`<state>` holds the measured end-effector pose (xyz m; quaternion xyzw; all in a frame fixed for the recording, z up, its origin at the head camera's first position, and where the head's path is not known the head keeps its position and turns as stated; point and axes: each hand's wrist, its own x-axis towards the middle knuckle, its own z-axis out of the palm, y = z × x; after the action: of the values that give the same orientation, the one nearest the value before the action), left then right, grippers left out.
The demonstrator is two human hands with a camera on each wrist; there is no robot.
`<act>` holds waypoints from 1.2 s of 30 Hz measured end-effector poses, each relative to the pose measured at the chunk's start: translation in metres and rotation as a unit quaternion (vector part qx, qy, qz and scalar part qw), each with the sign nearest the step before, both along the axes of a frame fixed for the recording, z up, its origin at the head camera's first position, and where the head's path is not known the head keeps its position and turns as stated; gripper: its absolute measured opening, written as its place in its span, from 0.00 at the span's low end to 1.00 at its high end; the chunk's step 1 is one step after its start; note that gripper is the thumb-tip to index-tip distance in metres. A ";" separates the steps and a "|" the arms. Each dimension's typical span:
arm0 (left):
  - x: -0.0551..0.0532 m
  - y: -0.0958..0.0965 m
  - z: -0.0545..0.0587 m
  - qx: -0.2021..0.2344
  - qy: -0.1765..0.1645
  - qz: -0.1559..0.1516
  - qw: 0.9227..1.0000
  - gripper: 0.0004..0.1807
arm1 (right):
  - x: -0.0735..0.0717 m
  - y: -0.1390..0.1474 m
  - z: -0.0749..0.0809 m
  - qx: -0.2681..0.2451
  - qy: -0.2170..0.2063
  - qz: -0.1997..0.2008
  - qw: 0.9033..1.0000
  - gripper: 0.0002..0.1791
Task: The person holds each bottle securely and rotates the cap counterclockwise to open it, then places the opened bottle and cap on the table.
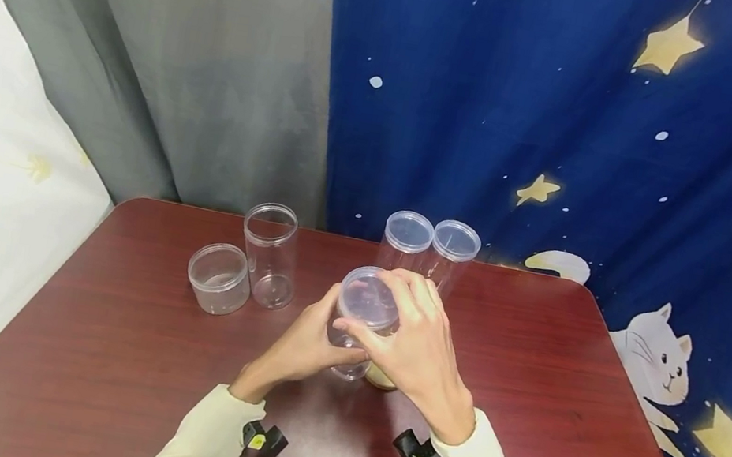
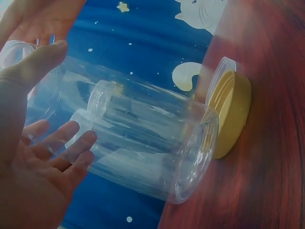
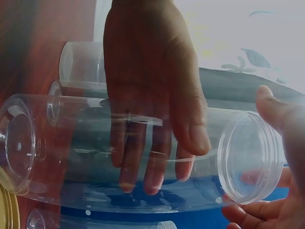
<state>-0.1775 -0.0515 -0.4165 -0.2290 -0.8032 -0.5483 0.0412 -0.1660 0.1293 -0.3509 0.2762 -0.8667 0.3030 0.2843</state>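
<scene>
A tall clear plastic jar [image 2: 143,138] stands upright at the middle of the table, its base beside a gold lid [image 1: 380,378]. My left hand [image 1: 308,343] holds the jar's body, thumb on the near side and fingers around the far side. At the top, a translucent screw lid [image 1: 369,298] covers the mouth. My right hand [image 1: 416,340] grips this lid by its rim between thumb and fingers. Through the clear wall, the left fingers [image 3: 155,167] show in the right wrist view. A clear lid [image 2: 224,69] leans behind the gold one in the left wrist view.
Two tall lidded jars, one left [image 1: 409,231] and one right [image 1: 456,240], stand behind my right hand. To the left are an uncovered tall jar [image 1: 272,250] and a short wide jar [image 1: 219,281]. Curtains [image 1: 458,99] hang behind the reddish-brown table [image 1: 123,358].
</scene>
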 end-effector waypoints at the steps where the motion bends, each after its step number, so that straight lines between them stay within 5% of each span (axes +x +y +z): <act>1: 0.000 -0.001 -0.001 0.000 -0.001 0.002 1.000 0.47 | 0.000 0.000 0.000 0.003 -0.002 0.006 1.000 0.37; 36: 0.001 -0.005 -0.004 0.010 -0.013 -0.020 1.000 0.48 | -0.007 0.012 0.002 0.007 -0.032 0.099 0.995 0.35</act>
<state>-0.1760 -0.0565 -0.4206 -0.2375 -0.7935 -0.5599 0.0221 -0.1732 0.1416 -0.3485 0.3530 -0.8459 0.3317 0.2233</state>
